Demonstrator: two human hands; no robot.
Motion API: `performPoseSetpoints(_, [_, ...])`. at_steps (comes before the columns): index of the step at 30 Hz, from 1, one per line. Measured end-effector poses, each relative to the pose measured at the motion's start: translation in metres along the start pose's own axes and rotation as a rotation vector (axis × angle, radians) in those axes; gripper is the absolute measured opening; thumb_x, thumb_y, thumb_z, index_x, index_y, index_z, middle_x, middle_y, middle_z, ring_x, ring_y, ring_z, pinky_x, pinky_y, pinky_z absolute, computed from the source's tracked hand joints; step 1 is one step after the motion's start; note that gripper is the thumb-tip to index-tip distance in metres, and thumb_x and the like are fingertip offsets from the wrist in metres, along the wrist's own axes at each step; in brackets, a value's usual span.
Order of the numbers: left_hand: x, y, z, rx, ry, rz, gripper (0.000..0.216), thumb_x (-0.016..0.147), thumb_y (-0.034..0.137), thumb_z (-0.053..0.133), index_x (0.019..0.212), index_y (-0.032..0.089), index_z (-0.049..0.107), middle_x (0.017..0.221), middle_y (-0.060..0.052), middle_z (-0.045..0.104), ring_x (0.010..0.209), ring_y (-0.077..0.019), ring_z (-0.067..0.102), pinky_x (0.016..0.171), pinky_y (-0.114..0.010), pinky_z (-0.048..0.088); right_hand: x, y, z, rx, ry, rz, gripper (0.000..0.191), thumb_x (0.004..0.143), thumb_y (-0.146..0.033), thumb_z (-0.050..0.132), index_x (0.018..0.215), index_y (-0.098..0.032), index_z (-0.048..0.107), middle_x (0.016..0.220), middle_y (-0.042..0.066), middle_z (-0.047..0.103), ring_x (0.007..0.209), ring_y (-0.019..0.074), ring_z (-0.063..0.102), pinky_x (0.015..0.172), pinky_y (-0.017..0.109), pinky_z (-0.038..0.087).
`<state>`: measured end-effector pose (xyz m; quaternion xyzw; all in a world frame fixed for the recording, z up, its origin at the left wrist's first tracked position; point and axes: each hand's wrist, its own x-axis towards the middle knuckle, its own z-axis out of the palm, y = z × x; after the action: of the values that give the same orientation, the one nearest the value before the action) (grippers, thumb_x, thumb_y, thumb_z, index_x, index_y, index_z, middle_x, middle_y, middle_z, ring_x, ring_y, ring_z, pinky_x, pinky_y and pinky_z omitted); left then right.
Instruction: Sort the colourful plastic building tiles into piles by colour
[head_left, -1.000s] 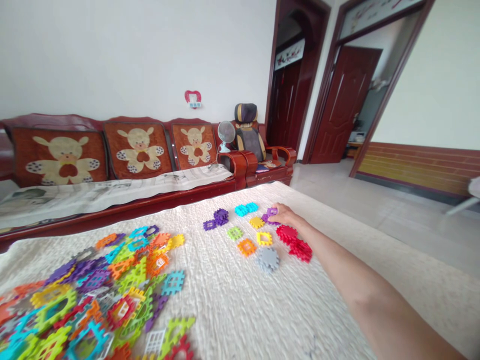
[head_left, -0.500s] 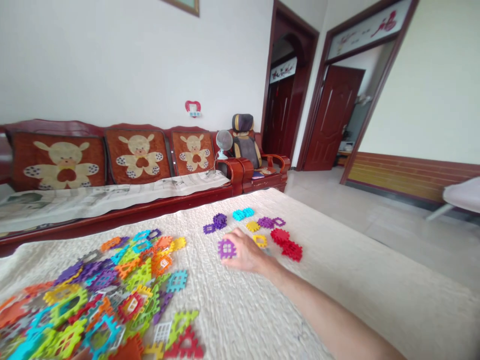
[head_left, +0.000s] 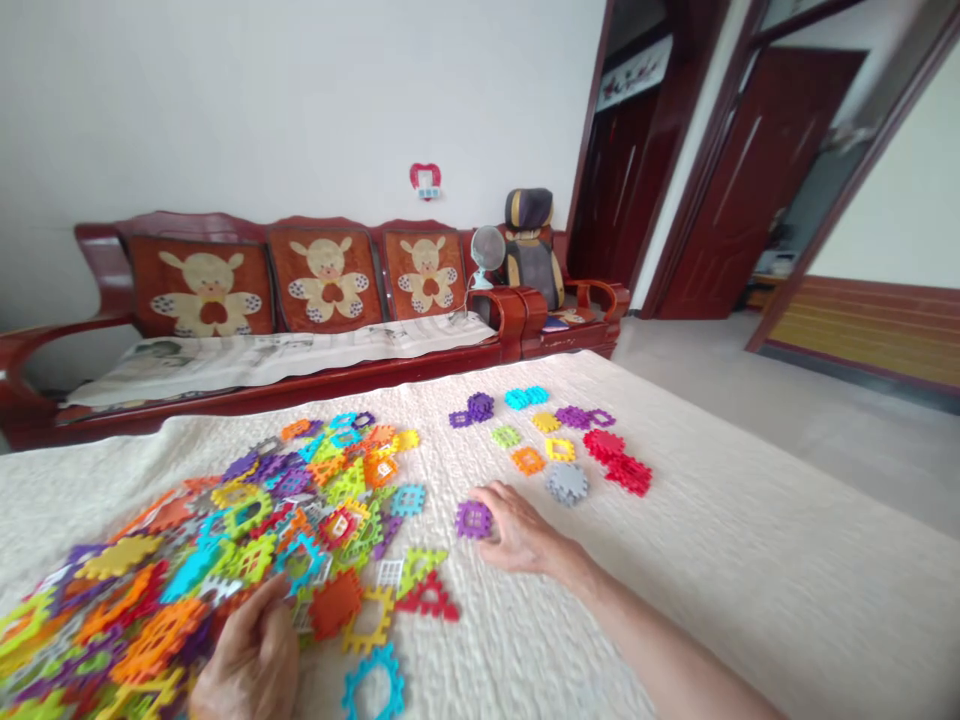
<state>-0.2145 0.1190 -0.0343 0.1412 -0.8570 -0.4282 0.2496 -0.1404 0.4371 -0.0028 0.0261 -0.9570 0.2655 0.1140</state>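
My right hand [head_left: 523,533] rests low on the cream quilt [head_left: 750,560] with its fingers closed on a purple square interlocking tile [head_left: 474,518]. My left hand [head_left: 251,655] lies at the near edge of a big heap of mixed-colour tiles [head_left: 225,530], knuckles up and fingers curled among the pieces; what they hold is hidden. Further back, sorted tiles lie in small groups: red ones [head_left: 621,462], a grey one [head_left: 568,482], purple ones [head_left: 474,409], cyan ones [head_left: 525,396], and orange, yellow and green singles.
A red triangular tile [head_left: 429,598] and a cyan ring tile [head_left: 373,685] lie loose near my hands. Behind the quilt stands a dark wooden sofa [head_left: 315,300] with bear cushions and a small fan [head_left: 487,252]. Doorways open at the right.
My right hand drew back from the far sorted groups toward me, carrying a purple tile since half a second ago. My left hand came into view at the heap. The view shifted left.
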Motion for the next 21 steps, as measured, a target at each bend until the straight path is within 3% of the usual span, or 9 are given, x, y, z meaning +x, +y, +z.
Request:
performPoseSetpoints(3, [-0.001, -0.001, -0.001, 0.056, -0.109, -0.077, 0.028, 0.070, 0.039, 0.058, 0.091, 0.030, 0.073, 0.083, 0.003, 0.074, 0.074, -0.0218, 0.066, 0.068, -0.032, 0.050, -0.001, 0.004, 0.000, 0.019, 0.005, -0.037, 0.054, 0.065, -0.014, 0.060, 0.118, -0.020, 0.053, 0.110, 0.007, 0.058, 0.103, 0.0222, 0.053, 0.093, 0.036, 0.042])
performPoseSetpoints(7, [-0.009, 0.001, 0.000, -0.091, -0.090, -0.026, 0.031, 0.073, 0.039, 0.054, 0.094, 0.025, 0.072, 0.084, 0.000, 0.073, 0.079, -0.0200, 0.067, 0.075, -0.030, 0.051, -0.001, 0.005, 0.003, 0.037, 0.053, -0.050, 0.048, 0.066, -0.015, 0.062, 0.113, -0.023, 0.057, 0.107, 0.007, 0.060, 0.101, 0.0226, 0.056, 0.091, 0.037, 0.044])
performPoseSetpoints(16, [-0.020, 0.011, 0.006, -0.111, -0.041, 0.522, 0.026, 0.085, 0.020, 0.044, 0.094, 0.021, 0.068, 0.084, -0.003, 0.069, 0.075, -0.0152, 0.066, 0.068, -0.026, 0.052, -0.005, -0.017, 0.022, 0.201, 0.043, -0.102, 0.042, 0.082, -0.035, 0.056, 0.123, -0.025, 0.052, 0.115, 0.009, 0.062, 0.103, 0.0227, 0.061, 0.090, 0.039, 0.051])
performPoseSetpoints(21, [-0.031, 0.017, 0.009, -0.043, -0.126, 0.700, 0.028, 0.086, 0.013, 0.043, 0.102, 0.021, 0.066, 0.098, -0.006, 0.068, 0.088, -0.0168, 0.066, 0.075, -0.029, 0.054, -0.004, -0.024, 0.032, 0.150, 0.073, -0.148, 0.037, 0.078, -0.032, 0.060, 0.114, -0.028, 0.059, 0.117, 0.009, 0.061, 0.110, 0.0264, 0.058, 0.096, 0.045, 0.049])
